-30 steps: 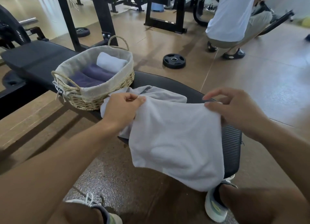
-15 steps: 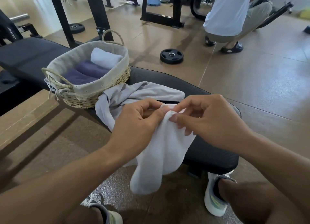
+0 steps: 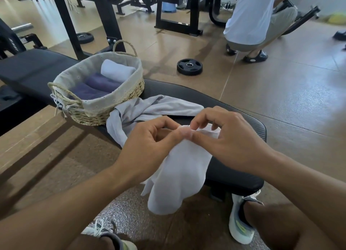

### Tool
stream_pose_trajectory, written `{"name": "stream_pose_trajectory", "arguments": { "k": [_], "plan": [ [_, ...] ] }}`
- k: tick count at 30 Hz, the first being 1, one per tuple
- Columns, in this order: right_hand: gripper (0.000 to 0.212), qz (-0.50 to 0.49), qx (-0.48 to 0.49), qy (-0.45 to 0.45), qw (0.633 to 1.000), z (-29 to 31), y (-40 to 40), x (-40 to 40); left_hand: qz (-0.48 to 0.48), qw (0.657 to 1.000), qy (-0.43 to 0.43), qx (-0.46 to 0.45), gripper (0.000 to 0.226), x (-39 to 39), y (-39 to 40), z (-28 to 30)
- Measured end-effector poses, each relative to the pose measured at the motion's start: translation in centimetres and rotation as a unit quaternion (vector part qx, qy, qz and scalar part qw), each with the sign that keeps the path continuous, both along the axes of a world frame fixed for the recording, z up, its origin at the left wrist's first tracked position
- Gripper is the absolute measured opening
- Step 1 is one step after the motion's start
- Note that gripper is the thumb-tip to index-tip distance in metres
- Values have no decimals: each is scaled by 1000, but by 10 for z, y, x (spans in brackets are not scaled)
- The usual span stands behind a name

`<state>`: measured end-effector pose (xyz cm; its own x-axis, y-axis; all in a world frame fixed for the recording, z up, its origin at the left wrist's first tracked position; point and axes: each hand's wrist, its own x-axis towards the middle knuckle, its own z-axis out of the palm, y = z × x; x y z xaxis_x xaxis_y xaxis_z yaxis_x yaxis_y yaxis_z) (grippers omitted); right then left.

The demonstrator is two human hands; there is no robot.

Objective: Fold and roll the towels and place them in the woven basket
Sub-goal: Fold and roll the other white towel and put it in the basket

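Note:
A pale grey towel hangs folded in half in front of the black bench. My left hand and my right hand meet at its top corners and both pinch them together. Behind my hands a second grey towel lies crumpled on the bench, touching the woven basket. The cloth-lined basket stands on the bench at left and holds two rolled purple towels and one rolled white towel.
A weight plate lies on the brown floor beyond the bench. A person in a white shirt squats at the back right. Black gym frames stand behind the basket. My shoes are under the bench end.
My hands have come together from a wide spread, bringing the towel's top corners to meet so it hangs doubled. In the last half second they barely moved.

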<state>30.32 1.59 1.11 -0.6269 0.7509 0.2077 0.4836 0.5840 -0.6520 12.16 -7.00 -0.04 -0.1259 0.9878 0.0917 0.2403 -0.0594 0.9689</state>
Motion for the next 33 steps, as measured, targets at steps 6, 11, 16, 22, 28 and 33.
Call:
{"name": "stream_pose_trajectory", "arguments": {
  "k": [6,11,16,22,28,33],
  "plan": [
    [33,73,11,-113,991,11,17,12,-6,1000,8,3,16,-13,5,-3],
    [31,77,-26,-182,980,6,35,26,-7,1000,-5,-8,10,-29,10,-6],
    [38,66,-112,-24,991,10,30,24,2,999,26,-36,18,-48,16,-7],
    [41,79,-183,19,980,16,31,22,-39,998,22,-51,27,-49,11,4],
    [40,173,-248,-55,952,21,4,12,28,986,164,-8,24,-43,5,12],
    [41,270,-384,-26,883,19,-28,-8,-106,987,77,-96,27,-46,-4,23]
  ]
}}
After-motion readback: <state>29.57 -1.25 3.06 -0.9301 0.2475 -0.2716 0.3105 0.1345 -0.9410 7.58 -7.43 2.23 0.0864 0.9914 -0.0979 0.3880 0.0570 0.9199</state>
